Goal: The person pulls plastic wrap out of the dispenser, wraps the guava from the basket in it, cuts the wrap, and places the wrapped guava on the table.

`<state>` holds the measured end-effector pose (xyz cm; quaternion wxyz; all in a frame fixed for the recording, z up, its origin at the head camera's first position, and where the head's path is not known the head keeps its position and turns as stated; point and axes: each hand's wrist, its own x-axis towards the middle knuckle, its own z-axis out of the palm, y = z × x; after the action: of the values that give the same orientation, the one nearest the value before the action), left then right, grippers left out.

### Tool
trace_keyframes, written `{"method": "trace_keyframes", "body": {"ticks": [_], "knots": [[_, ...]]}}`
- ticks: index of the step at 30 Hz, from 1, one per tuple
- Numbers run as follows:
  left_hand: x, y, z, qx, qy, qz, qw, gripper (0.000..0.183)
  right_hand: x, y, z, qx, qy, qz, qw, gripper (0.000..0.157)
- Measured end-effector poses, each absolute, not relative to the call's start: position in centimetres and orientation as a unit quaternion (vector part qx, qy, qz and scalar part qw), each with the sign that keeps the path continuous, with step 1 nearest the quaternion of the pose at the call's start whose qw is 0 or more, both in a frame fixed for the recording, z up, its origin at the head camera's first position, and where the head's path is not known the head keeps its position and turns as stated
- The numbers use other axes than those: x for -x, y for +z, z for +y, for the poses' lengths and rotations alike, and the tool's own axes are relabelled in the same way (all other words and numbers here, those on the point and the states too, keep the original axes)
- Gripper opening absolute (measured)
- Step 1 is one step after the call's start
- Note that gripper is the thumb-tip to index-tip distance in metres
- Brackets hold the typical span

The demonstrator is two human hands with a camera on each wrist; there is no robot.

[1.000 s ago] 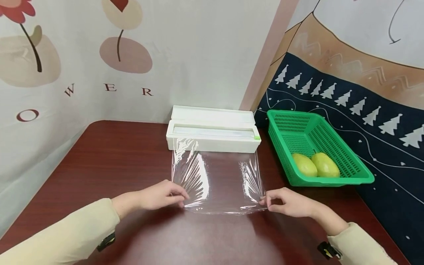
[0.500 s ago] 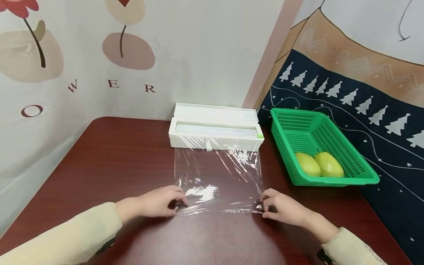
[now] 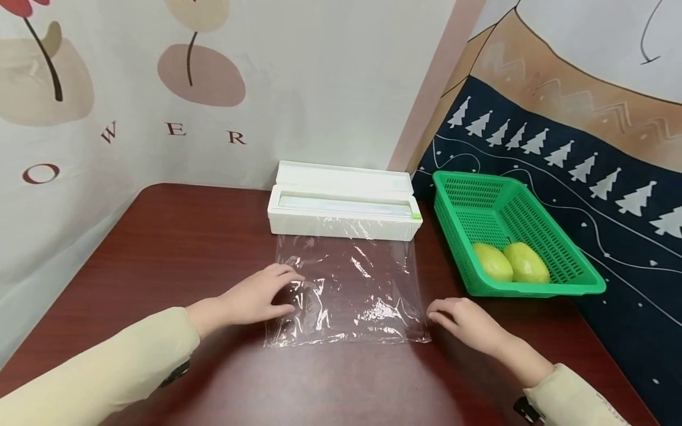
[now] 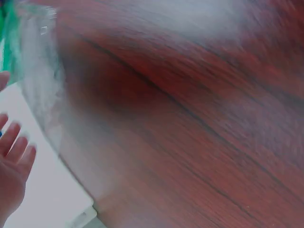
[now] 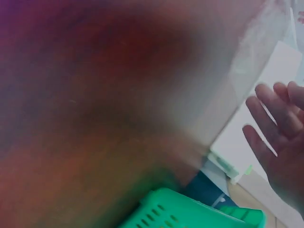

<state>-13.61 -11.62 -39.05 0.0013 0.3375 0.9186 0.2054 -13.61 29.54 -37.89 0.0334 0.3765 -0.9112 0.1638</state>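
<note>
Basket (image 3: pixel 538 290) of fruits (image 3: pixel 526 263) right of white box (image 3: pixel 298 223); film (image 3: pixel 343 307) runs from box onto tabletop (image 3: pixel 176 248). Left hand (image 3: pixel 261 296), fingers apart, over film's left edge; right hand (image 3: pixel 469 322), fingers loose, beside right edge. Tabletop extends left.

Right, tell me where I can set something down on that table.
Bare table lies left of the box, beyond the left hand, and between the sleeves, nearer than the film. Crowded: the narrow strip between film and basket, with the right hand at its near end.
</note>
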Motion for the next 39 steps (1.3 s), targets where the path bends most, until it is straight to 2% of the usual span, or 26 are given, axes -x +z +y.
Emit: {"method": "trace_keyframes", "body": {"ticks": [2, 5, 10, 15, 19, 22, 25, 31, 39], "knots": [[13.8, -39.7, -11.6, -0.343, 0.183, 0.921, -0.005, 0.068, 13.7, -37.3, 29.4, -0.349, 0.142, -0.924, 0.071, 0.005], [13.7, -40.9, -11.9, -0.352, 0.163, 0.921, 0.022, 0.086, 14.1, -35.9, 29.4, -0.312, 0.146, -0.932, 0.115, 0.013], [13.4, -42.3, -12.3, -0.343, 0.144, 0.926, 0.066, 0.094, 15.3, -33.1, 30.2, -0.227, 0.213, -0.940, 0.142, 0.023], [13.3, -42.6, -12.4, -0.333, 0.146, 0.928, 0.078, 0.092, 17.0, -30.7, 32.3, -0.106, 0.257, -0.958, 0.073, 0.049], [13.3, -42.5, -12.4, -0.330, 0.142, 0.929, 0.087, 0.091, 18.6, -30.5, 34.4, -0.028, 0.209, -0.978, -0.004, 0.073], [13.3, -42.4, -12.4, -0.329, 0.140, 0.930, 0.090, 0.091, 19.6, -30.8, 35.8, 0.002, 0.179, -0.983, -0.049, 0.084], [13.3, -42.4, -12.3, -0.333, 0.139, 0.929, 0.087, 0.091, 20.0, -31.1, 36.6, 0.018, 0.168, -0.982, -0.083, 0.087], [13.5, -42.5, -12.1, -0.341, 0.142, 0.926, 0.081, 0.092, 20.5, -31.6, 37.2, 0.020, 0.131, -0.985, -0.110, 0.090], [13.6, -42.7, -12.4, -0.340, 0.145, 0.926, 0.076, 0.091, 21.5, -32.2, 36.9, 0.009, 0.102, -0.988, -0.111, 0.077]]}}
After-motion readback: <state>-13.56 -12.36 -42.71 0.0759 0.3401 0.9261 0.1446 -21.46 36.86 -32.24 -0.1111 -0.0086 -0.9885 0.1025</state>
